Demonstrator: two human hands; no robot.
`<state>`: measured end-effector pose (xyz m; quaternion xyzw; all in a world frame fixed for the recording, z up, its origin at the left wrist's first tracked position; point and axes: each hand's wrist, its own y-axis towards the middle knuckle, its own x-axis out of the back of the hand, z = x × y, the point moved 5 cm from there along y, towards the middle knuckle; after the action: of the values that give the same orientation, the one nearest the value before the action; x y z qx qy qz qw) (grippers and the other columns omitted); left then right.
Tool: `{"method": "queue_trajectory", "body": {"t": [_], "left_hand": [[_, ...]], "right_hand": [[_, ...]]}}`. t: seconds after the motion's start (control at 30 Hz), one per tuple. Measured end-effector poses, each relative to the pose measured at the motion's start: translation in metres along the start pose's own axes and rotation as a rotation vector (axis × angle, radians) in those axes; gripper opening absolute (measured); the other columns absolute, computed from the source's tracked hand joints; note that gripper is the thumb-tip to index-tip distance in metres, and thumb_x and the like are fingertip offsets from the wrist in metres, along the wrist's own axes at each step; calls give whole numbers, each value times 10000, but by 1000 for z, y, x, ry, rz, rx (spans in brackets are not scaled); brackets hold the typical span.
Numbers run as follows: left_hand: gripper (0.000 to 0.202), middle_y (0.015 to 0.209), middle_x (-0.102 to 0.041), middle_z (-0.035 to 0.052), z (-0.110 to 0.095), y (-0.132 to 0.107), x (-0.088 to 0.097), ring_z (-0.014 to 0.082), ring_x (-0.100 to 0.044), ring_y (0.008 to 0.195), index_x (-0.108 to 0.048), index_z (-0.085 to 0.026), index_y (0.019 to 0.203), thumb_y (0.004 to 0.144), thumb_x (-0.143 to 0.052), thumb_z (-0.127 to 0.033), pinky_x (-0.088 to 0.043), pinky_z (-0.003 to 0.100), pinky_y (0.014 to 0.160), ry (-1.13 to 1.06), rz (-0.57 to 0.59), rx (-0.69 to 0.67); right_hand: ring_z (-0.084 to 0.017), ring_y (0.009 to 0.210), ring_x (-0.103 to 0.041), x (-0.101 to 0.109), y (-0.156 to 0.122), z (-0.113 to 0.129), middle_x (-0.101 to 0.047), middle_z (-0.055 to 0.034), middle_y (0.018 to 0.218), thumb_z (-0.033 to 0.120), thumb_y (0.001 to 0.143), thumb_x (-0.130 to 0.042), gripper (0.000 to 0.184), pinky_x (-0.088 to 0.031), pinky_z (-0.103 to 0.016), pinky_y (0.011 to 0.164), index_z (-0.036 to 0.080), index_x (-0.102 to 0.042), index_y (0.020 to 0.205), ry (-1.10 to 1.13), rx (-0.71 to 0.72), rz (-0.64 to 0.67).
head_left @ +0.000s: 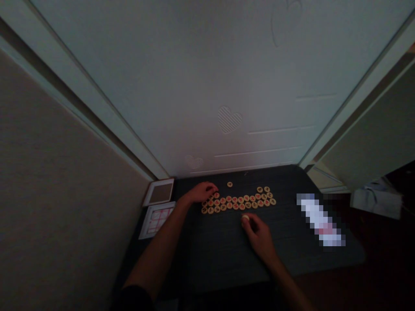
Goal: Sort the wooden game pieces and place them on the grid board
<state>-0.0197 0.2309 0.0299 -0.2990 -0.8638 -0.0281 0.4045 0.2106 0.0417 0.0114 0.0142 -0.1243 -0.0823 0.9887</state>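
Two long rows of round, wooden-looking Chinese chess pieces (229,205) lie on a dark table, marked with red or black characters. At the left end, my left hand (201,192) reaches over the pieces with loosely curved fingers. A red-marked piece (216,195) sits by its fingertips; the fingers partly cover the pieces beneath. In front of the rows, my right hand (257,233) pinches a chess piece (245,217) between thumb and fingers. One black-marked piece (230,184) lies alone behind the rows, and two more pieces (263,189) are behind the right end.
On the dark table (214,250), a pale-framed box part (158,192) and a tray with red grid lines (158,220) stand at the left edge. A blurred-out white object (320,220) lies at the right. A white panel with heart patterns (229,120) rises behind.
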Motion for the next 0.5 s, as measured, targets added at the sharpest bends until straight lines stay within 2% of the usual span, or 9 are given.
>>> {"method": "queue_trajectory", "body": {"t": [0.27,0.5], "left_hand": [[406,1217,-722,76,-12,-13,14,213,-663,1109,-691,-188,1148,987,-435,-460,-497,316,986,-10,-166,11],[343,1128,-754,60,-19,-20,2,211,-692,1032,-713,-199,1096,961,-494,-427,-526,311,925,-15,-155,8]], "right_hand": [[-225,875,-710,0,1,1,-765,-70,966,537,940,-570,384,-549,-308,794,201,-733,1030,-11,20,1],[-234,887,-713,-1,0,4,-770,-84,988,539,943,-570,399,-557,-316,798,195,-737,1056,-20,50,-9]]}}
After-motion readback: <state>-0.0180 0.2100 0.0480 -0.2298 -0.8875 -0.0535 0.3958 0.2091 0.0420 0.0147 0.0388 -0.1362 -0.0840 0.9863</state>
